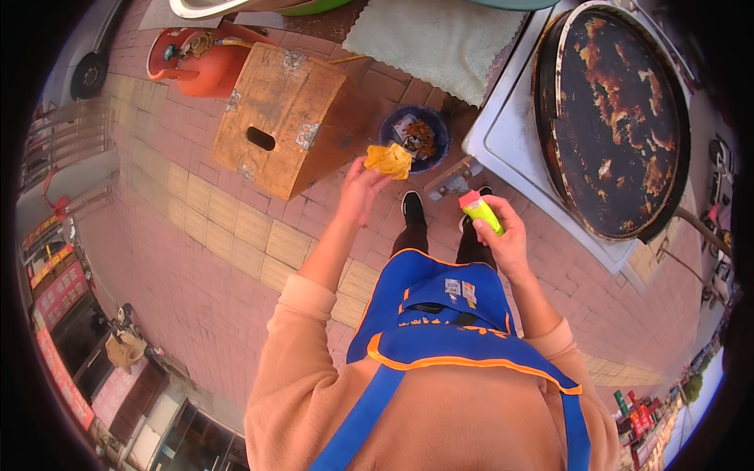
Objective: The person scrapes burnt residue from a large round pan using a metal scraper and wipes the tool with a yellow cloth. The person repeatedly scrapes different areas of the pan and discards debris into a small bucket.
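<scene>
My left hand (360, 188) pinches a crumpled yellow piece (389, 160), either cloth or food, at the near edge of a dark blue bin (385, 125). Brown scraps and some white paper lie in the bin. On the other side, my right hand (505, 235) is closed around a small flat neon-yellow tool with a red end (481, 212), possibly a scraper. Its red end points up and left. To the right of that hand stands a large round black griddle (616, 125) with burnt brown and pale residue over its surface.
Left of the bin is a wooden box (253, 118) with an oval hole, beside an orange gas cylinder (206, 69). The griddle rests on a white metal stand (503, 129). A pale cloth (428, 43) covers the table edge at the top. Brick paving (220, 259) lies underfoot.
</scene>
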Demonstrator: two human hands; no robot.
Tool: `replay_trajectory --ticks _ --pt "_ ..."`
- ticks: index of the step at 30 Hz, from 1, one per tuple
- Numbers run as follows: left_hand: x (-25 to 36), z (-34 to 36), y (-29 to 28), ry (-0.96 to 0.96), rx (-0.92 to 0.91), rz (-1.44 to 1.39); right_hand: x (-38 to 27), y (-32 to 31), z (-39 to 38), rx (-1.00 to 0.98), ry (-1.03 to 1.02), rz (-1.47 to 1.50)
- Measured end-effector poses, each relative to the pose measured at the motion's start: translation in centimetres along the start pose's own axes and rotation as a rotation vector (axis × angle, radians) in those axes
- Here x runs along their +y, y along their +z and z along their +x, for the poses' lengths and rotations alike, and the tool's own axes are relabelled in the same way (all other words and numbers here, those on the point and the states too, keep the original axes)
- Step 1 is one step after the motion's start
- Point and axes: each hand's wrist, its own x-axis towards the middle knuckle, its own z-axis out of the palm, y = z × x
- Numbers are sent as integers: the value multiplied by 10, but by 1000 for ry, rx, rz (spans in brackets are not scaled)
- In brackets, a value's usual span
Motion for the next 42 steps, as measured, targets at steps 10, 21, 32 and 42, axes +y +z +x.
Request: replay_trajectory --ticks 10,21,32,42 --pt "70 -121 103 424 -178 102 -105 32 -71 -157 -35 236" --pt "78 -187 135 337 -330 -91 -123 29 -116 -173 -152 6" --pt "59 -191 136 229 -390 19 -141 11 -128 -155 -265 -295" --pt "57 -189 142 201 -160 134 -152 8 -127 -82 -465 -679"
